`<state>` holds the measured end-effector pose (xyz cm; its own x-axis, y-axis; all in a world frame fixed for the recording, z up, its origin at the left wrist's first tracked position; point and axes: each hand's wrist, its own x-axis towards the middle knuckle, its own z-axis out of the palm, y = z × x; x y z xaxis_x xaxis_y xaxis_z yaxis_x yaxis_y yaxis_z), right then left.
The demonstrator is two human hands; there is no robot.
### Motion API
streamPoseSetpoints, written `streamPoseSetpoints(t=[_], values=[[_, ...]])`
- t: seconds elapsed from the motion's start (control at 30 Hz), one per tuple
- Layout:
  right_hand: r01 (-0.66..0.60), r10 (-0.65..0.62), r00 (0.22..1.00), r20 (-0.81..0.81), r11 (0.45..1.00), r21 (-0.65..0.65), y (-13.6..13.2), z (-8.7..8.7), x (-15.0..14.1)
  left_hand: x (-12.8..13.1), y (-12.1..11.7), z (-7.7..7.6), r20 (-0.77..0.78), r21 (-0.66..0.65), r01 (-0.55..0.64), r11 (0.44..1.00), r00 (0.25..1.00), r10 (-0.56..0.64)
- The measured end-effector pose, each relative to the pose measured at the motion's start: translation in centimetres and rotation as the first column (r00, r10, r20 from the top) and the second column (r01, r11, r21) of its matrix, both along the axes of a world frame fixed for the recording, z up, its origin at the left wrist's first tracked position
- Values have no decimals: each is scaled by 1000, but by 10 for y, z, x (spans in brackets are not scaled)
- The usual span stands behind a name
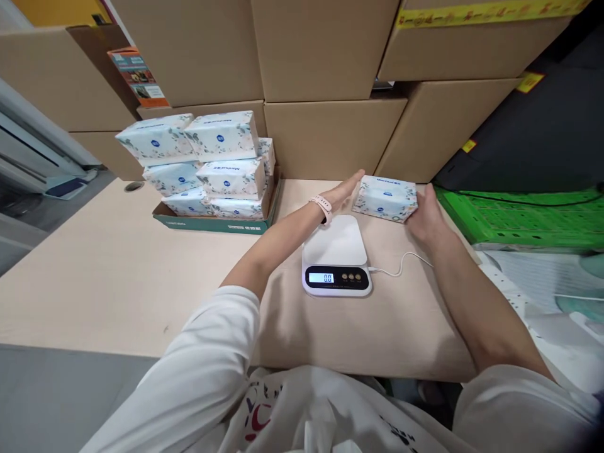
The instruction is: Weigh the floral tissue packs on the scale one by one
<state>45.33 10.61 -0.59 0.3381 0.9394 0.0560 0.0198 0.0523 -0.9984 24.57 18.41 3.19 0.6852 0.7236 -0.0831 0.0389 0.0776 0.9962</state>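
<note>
A soft pack of tissues (384, 198), white with a floral print and blue lettering, is beyond the right back corner of a white digital scale (334, 242). My right hand (426, 217) grips the pack's right end. Along its left end my left hand (343, 190) lies with fingers stretched out; whether it presses on the pack I cannot tell. Nothing rests on the scale's plate, and its lit display reads 0.0. A pinkish band is around my left wrist.
Several matching tissue packs (226, 176) are stacked in a shallow green carton (214, 225) on the left of the wooden table (117, 283). Cardboard boxes (325, 135) line the back. A white cable (401, 267) runs right from the scale. A green plastic crate (523, 220) stands at right.
</note>
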Motion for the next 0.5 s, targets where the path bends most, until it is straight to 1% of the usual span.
streamPoseSetpoints(t=[0.07, 0.13, 0.2, 0.27, 0.3, 0.33, 0.4, 0.43, 0.5], values=[[-40, 41, 996, -84, 999, 16, -7, 12, -19, 1, -3, 9, -13, -63, 62, 996, 998, -63], [-68, 73, 991, -108, 996, 51, -18, 35, -35, -11, -16, 21, 66, -32, 107, 994, 992, -104], [-107, 112, 992, -59, 990, 89, -36, 62, -50, -39, -40, 35, 132, 30, 109, 994, 985, -112], [-146, 148, 989, -15, 985, 96, -61, 85, -68, -77, -74, 47, 123, 61, 92, 994, 987, -99], [-165, 167, 986, -10, 982, 93, -75, 93, -79, -97, -93, 51, 113, 65, 81, 995, 990, -88], [-187, 189, 982, -18, 979, 82, -88, 98, -90, -116, -111, 55, 96, 55, 77, 996, 992, -82], [-231, 233, 970, -71, 972, 40, -111, 99, -112, -147, -143, 57, 80, 15, 59, 998, 995, -60], [-253, 253, 962, -104, 967, 17, -119, 96, -121, -158, -155, 57, 70, -5, 47, 999, 996, -46], [-289, 283, 945, -163, 957, -15, -130, 86, -135, -171, -170, 53, 52, -28, 13, 1000, 999, -12]])
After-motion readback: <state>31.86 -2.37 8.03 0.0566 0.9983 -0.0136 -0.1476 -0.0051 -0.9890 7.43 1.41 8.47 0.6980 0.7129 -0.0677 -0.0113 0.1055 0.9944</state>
